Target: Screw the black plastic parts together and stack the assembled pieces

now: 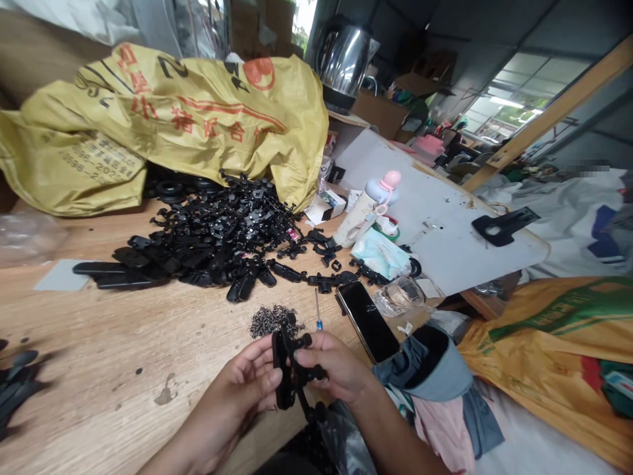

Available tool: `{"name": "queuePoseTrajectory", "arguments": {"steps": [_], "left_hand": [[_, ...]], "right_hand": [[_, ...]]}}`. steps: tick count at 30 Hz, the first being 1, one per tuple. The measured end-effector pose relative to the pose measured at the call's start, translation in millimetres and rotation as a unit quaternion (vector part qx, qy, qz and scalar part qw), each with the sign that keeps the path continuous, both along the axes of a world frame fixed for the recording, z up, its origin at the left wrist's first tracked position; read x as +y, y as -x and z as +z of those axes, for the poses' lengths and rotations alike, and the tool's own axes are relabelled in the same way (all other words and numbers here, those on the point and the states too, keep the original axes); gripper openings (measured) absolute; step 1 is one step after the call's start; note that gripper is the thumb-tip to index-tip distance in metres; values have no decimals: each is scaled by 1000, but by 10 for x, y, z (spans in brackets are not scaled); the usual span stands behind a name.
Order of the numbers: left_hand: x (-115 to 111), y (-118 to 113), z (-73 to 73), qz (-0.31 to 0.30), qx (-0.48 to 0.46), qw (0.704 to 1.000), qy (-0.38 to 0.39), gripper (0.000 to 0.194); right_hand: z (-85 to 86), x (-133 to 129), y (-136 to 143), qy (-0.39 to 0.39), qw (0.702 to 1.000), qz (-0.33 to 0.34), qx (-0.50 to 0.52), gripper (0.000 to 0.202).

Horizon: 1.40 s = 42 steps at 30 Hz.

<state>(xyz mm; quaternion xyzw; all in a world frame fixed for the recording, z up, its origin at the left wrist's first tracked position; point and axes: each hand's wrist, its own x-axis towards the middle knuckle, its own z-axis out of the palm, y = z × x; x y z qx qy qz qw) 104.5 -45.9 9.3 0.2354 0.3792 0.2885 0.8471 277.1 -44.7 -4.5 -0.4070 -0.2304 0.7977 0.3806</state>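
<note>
My left hand (242, 381) is closed on a flat, oblong black plastic part (281, 369), with the thumb across its near face. In my right hand (341, 368), thumb and fingers grip a black bracket with round knobs (311, 375). Both parts are held close together above the front of the table; whether they are joined I cannot tell. Just beyond my hands lies a small heap of tiny black screws (267, 319). A screwdriver with a blue handle (319, 324) rests to the right of it. Farther back is a large pile of black plastic parts (222, 227).
A yellow woven sack (208, 125) lies behind the pile. On the right are a phone (368, 320), a clear cup (400, 295) and a bottle with a pink cap (363, 208). More black parts (17, 382) lie at the left edge of the wooden table (99, 349).
</note>
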Motion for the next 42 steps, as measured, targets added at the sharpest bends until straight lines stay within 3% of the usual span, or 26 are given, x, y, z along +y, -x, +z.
{"name": "queuePoseTrajectory", "arguments": {"steps": [10, 19, 26, 30, 36, 38, 39, 40, 42], "left_hand": [[61, 5, 10, -12, -59, 998, 31, 41], [81, -16, 32, -11, -33, 999, 20, 45], [44, -12, 42, -21, -23, 999, 10, 36], [47, 8, 81, -31, -16, 999, -4, 32], [145, -4, -35, 0, 32, 999, -42, 25], [188, 50, -110, 30, 72, 996, -46, 21], [208, 94, -141, 41, 94, 993, -51, 20], [227, 145, -164, 48, 114, 991, -57, 20], [255, 253, -187, 46, 139, 987, -66, 22]], "right_hand": [[72, 25, -16, -16, 998, 22, -57, 34], [129, 7, 2, -59, 986, 16, -155, 36], [108, 19, 31, -76, 967, -1, -243, 42], [55, 19, 87, -107, 965, -3, -241, 41], [-17, 48, 139, -195, 924, 27, -329, 25], [15, 74, -2, -235, 896, 42, -375, 15], [32, 89, -105, -268, 867, 44, -418, 9], [44, 103, -221, -315, 812, 34, -489, 5], [39, 133, -453, -423, 669, 79, -606, 20]]}}
